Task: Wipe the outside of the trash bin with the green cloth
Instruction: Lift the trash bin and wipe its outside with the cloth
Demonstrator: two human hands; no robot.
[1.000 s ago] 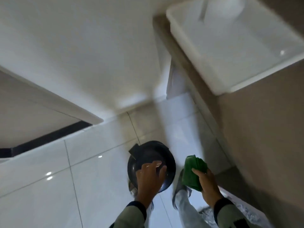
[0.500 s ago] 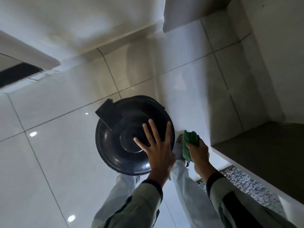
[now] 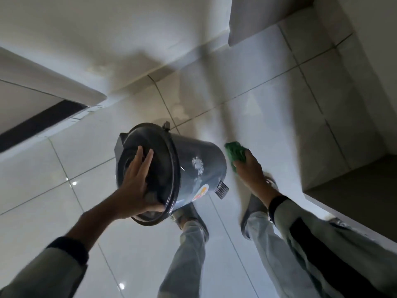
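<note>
Bin tipped, left hand pressing lid, right hand clutching cloth

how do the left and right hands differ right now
The left hand lies flat, fingers straight, on the lid; the right hand is curled in a grip round the green cloth. The left hand presses the tilted trash bin; the right hand sits beside its lower end, and whether it touches is unclear. Both reach out toward the bin.

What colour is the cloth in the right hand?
Green; the cloth in the right hand shows best in the head view.
</note>
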